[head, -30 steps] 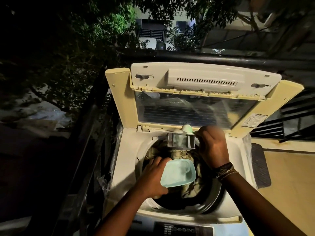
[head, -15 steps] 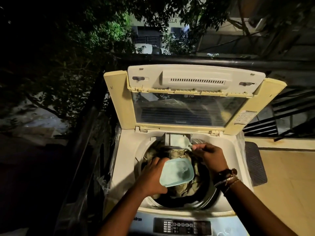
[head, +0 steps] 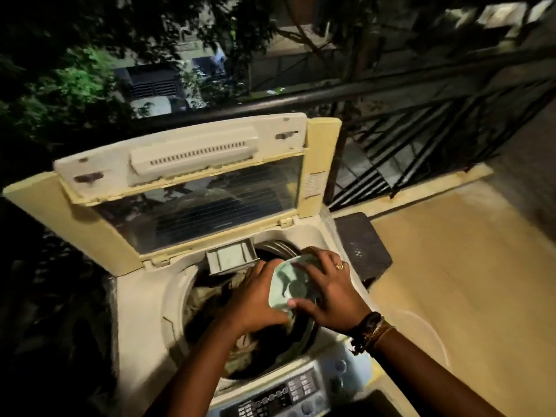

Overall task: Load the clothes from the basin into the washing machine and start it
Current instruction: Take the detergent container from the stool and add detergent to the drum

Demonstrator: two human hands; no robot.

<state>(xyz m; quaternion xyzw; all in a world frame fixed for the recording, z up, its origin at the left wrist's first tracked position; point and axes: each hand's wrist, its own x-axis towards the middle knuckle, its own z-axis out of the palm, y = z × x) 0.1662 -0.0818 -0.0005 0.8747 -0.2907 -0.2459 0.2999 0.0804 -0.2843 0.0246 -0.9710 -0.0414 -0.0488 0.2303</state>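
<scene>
A cream top-loading washing machine [head: 141, 299] stands with its lid [head: 186, 188] raised. Olive and dark clothes [head: 207, 296] fill its drum. The detergent drawer [head: 231, 260] juts out at the drum's back rim. Above the drum's right side, both hands hold a pale green plastic container [head: 290, 285]. My left hand [head: 255, 299] grips its left edge. My right hand [head: 328, 290], with a ring and wrist bands, curls over its top and right side. The control panel [head: 285, 395] lies at the machine's front edge.
A dark metal railing [head: 406, 115] runs behind and to the right of the machine, with trees and buildings beyond in the dark. A black mat [head: 361, 245] lies right of the machine on the tan floor [head: 466, 266].
My right hand left the detergent drawer and came down onto the green container, which now sits further right. The view swung right and tilted.
</scene>
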